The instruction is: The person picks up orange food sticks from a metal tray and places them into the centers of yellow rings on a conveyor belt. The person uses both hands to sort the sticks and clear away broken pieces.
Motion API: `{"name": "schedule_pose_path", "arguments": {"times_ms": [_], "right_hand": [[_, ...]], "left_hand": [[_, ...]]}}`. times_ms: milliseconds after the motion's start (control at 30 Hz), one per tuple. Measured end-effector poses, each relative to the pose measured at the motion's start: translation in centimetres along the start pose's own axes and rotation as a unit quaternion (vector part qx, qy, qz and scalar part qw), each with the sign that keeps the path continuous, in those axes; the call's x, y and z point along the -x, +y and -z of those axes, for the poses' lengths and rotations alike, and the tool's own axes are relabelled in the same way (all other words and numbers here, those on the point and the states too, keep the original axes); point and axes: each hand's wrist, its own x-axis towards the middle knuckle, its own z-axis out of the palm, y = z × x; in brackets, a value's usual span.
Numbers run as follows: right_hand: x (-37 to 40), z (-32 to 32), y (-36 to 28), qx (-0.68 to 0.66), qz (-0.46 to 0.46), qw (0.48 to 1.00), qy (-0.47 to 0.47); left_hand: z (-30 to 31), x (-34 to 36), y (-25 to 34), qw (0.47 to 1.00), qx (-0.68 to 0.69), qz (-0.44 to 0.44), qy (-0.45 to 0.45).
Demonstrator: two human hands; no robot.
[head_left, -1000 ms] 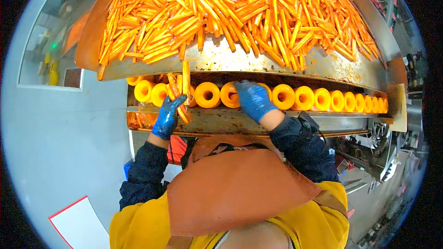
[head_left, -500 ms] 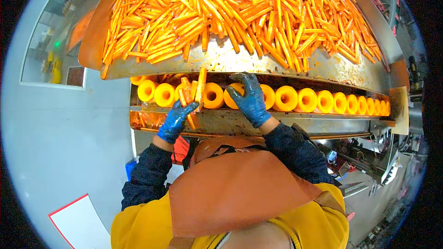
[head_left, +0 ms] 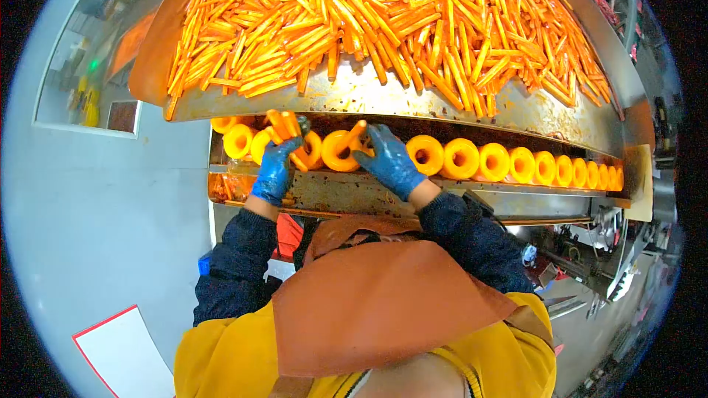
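My left hand (head_left: 274,171), in a wet blue glove, is closed round a small bundle of orange, sauce-coated sticks (head_left: 284,124) pointing up and left. It stands over the left part of a row of yellow funnel-mouthed cups. My right hand (head_left: 391,163), gloved in blue too, pinches a single orange stick (head_left: 357,131) between thumb and fingers. That stick slants over the mouth of a yellow cup (head_left: 330,155), its lower end overlapping the opening in this view. More yellow cups (head_left: 461,159) run on to the right.
Beyond the row, a metal tray (head_left: 354,103) carries a large heap of orange sticks (head_left: 383,22). A metal ledge (head_left: 354,195) runs along the near side. The grey wall (head_left: 110,221) is at the left, with machinery (head_left: 590,243) at the right.
My right hand has come down and left, and a stick now shows in its fingers at a cup. My left hand has risen slightly with its bundle, which now tilts left.
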Motion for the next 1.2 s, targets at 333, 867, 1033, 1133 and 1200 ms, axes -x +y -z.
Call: {"name": "schedule_pose_path", "arguments": {"times_ms": [333,867,1033,1133,1200], "right_hand": [[3.6,7.4,5.0,-0.097,-0.076,0.991,0.053],[5.9,17.7,11.2,0.049,-0.063,0.973,0.216],[4.2,22.0,16.5,0.095,-0.074,0.958,0.261],[3.3,23.0,17.9,0.101,-0.086,0.958,0.255],[3.1,23.0,20.6,0.088,-0.137,0.954,0.253]], "left_hand": [[-3.0,0.9,-1.2,0.988,0.006,-0.089,-0.129],[1.0,-0.4,-1.7,0.985,-0.035,-0.17,-0.02],[2.2,-0.6,-1.5,0.981,-0.114,-0.147,0.052],[1.7,-1.0,-1.3,0.977,-0.18,-0.111,-0.008],[2.1,-2.4,-1.7,0.947,-0.225,-0.229,0.026]]}}
